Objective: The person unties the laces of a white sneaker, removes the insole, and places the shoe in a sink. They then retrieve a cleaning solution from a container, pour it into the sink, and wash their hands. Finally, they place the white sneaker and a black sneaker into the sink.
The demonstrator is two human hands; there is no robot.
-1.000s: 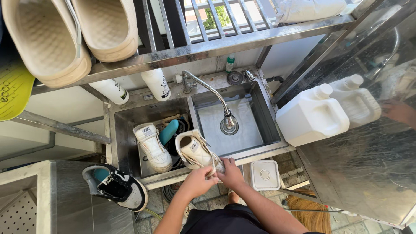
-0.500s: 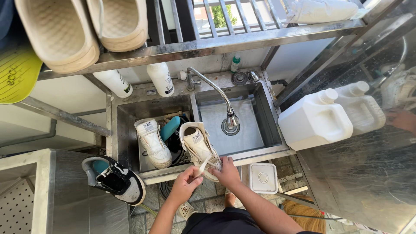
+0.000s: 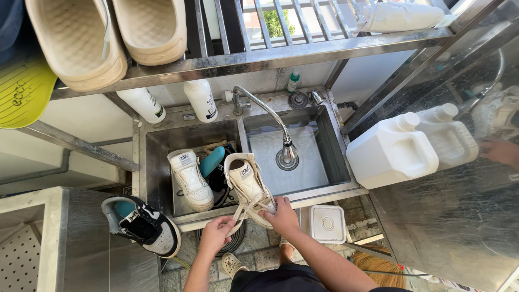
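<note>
Head view: right hand is gripping the cream sneaker toe while left hand fingers, probably pinched shut, are drawing its lace outward; best pulling straight, shoe steady.

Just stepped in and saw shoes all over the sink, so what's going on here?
A person stands at a steel double sink. The right hand steadies a cream sneaker on the sink's front edge, while the left hand pulls its lace out toward the body. A white sneaker sits in the left basin, and a black-and-white sneaker rests on the counter to the left.
</note>
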